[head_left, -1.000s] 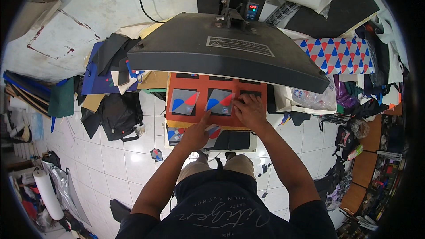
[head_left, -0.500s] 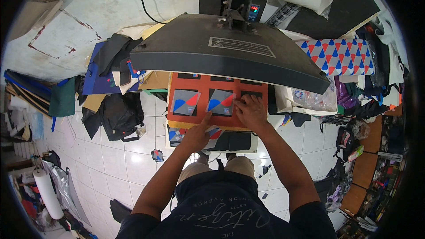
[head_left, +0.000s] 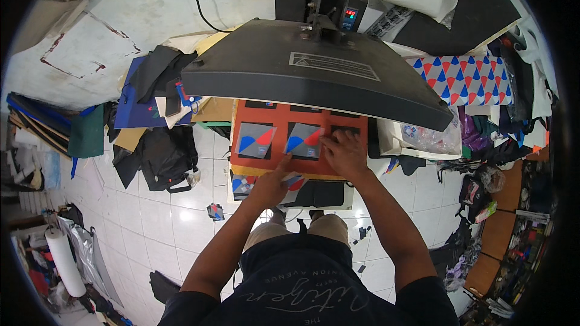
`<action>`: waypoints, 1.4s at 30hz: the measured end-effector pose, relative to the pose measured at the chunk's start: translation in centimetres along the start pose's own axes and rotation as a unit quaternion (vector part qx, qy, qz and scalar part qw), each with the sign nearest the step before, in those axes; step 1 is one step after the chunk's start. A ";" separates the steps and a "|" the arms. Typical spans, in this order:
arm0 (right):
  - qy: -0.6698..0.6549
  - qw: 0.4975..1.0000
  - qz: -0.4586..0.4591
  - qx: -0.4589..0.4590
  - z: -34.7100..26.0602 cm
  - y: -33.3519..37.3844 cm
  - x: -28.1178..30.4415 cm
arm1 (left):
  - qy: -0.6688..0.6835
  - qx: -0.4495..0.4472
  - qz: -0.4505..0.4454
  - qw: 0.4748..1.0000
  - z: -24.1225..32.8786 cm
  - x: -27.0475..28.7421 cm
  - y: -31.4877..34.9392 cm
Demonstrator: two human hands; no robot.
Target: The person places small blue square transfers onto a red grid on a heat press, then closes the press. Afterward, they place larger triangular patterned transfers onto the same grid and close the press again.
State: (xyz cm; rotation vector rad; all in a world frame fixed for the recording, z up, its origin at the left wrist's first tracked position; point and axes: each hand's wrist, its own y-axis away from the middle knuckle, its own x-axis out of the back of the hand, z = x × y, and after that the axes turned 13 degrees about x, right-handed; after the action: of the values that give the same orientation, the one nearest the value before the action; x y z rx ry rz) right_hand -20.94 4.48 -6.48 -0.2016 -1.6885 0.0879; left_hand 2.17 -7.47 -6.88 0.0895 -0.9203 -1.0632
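Under the raised plate of a heat press (head_left: 284,54), an orange-red pad (head_left: 241,164) bears several black pieces in rows. On the middle front piece lies a thin grey sheet (head_left: 302,140) printed with a blue and a red shape. My left hand (head_left: 270,187) stretches its index finger to this sheet's lower left corner, the other fingers curled. My right hand (head_left: 345,152) has its bent fingertips together at the sheet's right edge, partly covering a black piece behind. A similar printed sheet (head_left: 255,140) lies on the black piece to the left, touched by neither hand.
The press plate overhangs the pad's far rows. Below its front edge, a shelf holds patterned sheets and black material (head_left: 323,193). A black bag (head_left: 166,160) lies on the tiled floor at left. At right are a plastic-lined tray (head_left: 417,139) and a patterned roll (head_left: 465,78).
The view has shifted slightly. Both hands stay at the middle sheet, which seems to have turned a little on its black piece.
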 end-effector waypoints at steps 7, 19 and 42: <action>0.004 1.000 0.010 0.003 0.1 0.1 0.1 | -0.022 0.028 -0.035 0.999 0.0 0.0 -0.3; -0.002 0.999 0.034 0.019 0.2 0.2 -0.2 | -0.031 0.050 -0.051 0.997 0.3 0.2 -0.4; 0.009 1.000 0.017 0.009 0.0 0.2 -0.3 | -0.031 0.067 -0.059 0.996 1.2 0.8 0.0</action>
State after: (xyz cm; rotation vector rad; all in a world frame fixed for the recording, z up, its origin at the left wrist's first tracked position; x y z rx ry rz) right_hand -20.92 4.61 -6.79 -0.2166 -1.6657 0.1271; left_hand 1.51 -7.64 -5.64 0.2265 -1.0524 -1.1176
